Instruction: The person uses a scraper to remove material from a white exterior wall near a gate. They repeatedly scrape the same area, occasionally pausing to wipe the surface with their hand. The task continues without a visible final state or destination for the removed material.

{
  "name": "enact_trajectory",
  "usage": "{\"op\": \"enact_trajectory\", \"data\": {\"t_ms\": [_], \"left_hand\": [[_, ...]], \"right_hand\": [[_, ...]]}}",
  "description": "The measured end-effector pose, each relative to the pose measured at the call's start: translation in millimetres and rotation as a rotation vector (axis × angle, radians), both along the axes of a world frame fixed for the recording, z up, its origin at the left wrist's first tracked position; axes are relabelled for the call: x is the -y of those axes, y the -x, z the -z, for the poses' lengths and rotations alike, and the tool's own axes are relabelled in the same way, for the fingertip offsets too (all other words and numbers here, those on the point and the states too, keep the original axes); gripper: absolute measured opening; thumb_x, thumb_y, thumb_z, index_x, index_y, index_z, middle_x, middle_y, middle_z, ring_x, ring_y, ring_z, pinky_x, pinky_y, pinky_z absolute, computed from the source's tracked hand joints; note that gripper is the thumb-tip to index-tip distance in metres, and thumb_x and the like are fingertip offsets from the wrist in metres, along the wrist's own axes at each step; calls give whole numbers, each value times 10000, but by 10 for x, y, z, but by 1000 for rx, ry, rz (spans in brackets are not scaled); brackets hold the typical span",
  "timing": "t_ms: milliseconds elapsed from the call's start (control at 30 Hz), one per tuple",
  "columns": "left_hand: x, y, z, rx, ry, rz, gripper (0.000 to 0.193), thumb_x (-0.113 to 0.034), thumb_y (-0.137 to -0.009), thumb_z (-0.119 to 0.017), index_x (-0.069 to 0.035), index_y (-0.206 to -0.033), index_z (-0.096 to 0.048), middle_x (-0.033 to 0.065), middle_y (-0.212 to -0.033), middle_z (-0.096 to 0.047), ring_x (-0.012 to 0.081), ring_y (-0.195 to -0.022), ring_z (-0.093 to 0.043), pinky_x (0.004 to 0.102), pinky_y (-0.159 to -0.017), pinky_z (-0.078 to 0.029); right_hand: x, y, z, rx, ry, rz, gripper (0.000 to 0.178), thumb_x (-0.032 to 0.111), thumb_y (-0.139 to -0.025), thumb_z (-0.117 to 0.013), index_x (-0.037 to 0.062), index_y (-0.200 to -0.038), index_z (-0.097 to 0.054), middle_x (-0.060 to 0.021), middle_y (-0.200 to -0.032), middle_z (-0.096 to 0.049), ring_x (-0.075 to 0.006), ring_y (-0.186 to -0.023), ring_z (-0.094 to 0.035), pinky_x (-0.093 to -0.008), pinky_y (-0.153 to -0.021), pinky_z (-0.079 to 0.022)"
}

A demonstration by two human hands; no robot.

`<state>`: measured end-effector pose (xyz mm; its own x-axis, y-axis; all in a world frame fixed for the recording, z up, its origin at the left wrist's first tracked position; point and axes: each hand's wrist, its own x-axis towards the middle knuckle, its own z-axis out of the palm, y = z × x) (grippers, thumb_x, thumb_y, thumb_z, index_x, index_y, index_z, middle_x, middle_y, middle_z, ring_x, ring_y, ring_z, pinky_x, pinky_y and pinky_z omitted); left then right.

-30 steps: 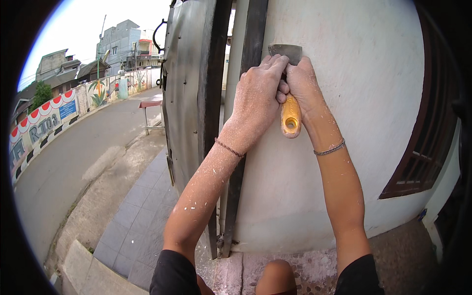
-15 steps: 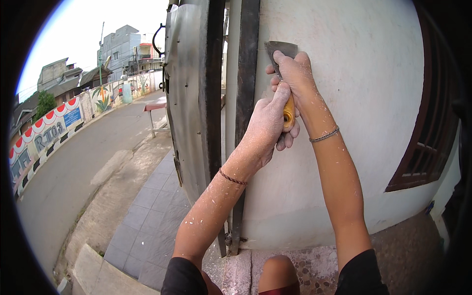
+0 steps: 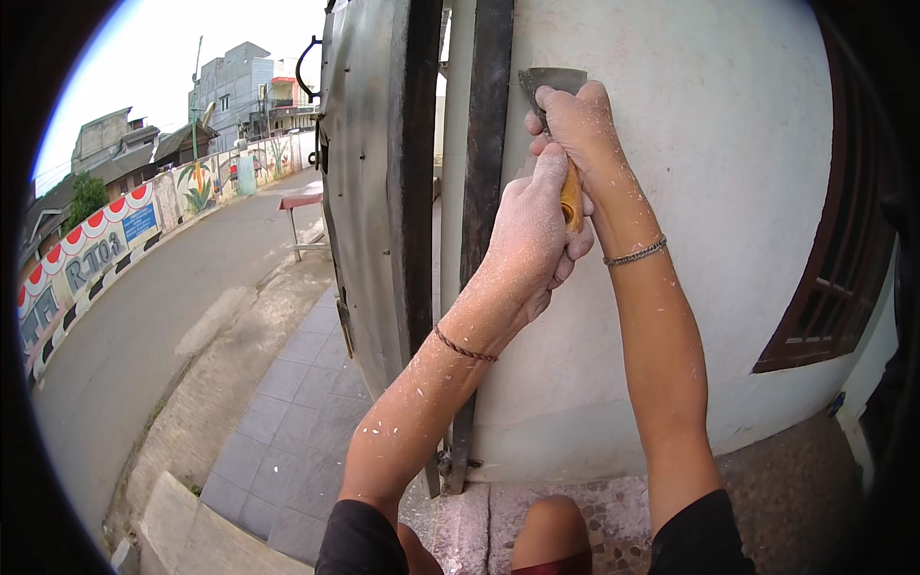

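Both my hands grip one paint scraper (image 3: 556,79) with a broad grey blade and a yellow handle. My left hand (image 3: 532,225) is closed round the lower handle, whose yellow end shows beside the thumb. Higher up, my right hand (image 3: 582,126) is closed near the blade, its thumb lying on the metal. The blade's wide edge points up and lies at the white wall (image 3: 709,192), close to the dark post; whether the whole edge touches cannot be told. Pale dust and flakes cover both hands and forearms.
A dark metal post (image 3: 487,144) and a grey sheet-metal gate (image 3: 369,192) stand just left of my hands. To the right is a brown-framed window (image 3: 824,297). Below lie a dusty stone floor (image 3: 623,517) and grey tiles (image 3: 278,422); a road (image 3: 172,297) runs beyond.
Both hands and the scraper have moved slightly up along the wall, the blade shifting a little to the right. The grip looks the same.
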<state>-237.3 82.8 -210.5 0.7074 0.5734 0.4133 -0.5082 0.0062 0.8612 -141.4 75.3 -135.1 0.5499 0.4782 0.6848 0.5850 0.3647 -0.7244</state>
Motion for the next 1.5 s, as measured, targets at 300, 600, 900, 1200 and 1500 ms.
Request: {"op": "enact_trajectory", "data": {"t_ms": [300, 600, 900, 1200, 1500], "left_hand": [[27, -49, -57, -47, 6, -12, 518, -548, -1022, -342, -115, -797, -517, -56, -443, -419, 33, -269, -315, 169, -232, -245], [-4, -22, -125, 8, 45, 12, 521, -537, -1022, -335, -104, -815, -538, -46, -446, -428, 36, -271, -299, 166, -245, -249], [-12, 14, -146, 2, 32, 37, 523, -521, -1027, -335, -103, -789, -541, -47, -443, -420, 32, -281, -308, 172, -256, -248], [-24, 7, -168, -28, 32, 61, 517, -540, -1022, -333, -114, -815, -540, -53, -464, -436, 25, -293, -322, 157, -264, -239], [-17, 9, -208, 8, 45, 112, 506, -518, -1019, -317, -110, -815, -536, -40, -477, -451, 40, -290, -328, 173, -257, -240]], "right_hand": [[-10, -97, -24, 0, -23, -19, 295, 83, -869, -513, -113, -1049, -387, -151, -746, -601, -177, -536, -580, -306, -470, -509], [-82, -95, -97, 19, -42, 19, 185, 146, -900, -540, -35, -914, -506, -76, -695, -594, -105, -535, -526, -257, -449, -441], [-48, -2, -109, -52, -28, 18, 198, 157, -897, -553, -31, -916, -498, -75, -695, -591, -105, -506, -507, -262, -439, -427], [-73, -41, -152, -21, -65, 90, 170, 150, -902, -545, 7, -812, -536, -43, -645, -581, -93, -457, -476, -264, -426, -405], [3, -28, -149, 47, 58, 112, 200, 177, -914, -532, 48, -764, -559, -10, -626, -571, -62, -485, -474, -219, -447, -389]]}}
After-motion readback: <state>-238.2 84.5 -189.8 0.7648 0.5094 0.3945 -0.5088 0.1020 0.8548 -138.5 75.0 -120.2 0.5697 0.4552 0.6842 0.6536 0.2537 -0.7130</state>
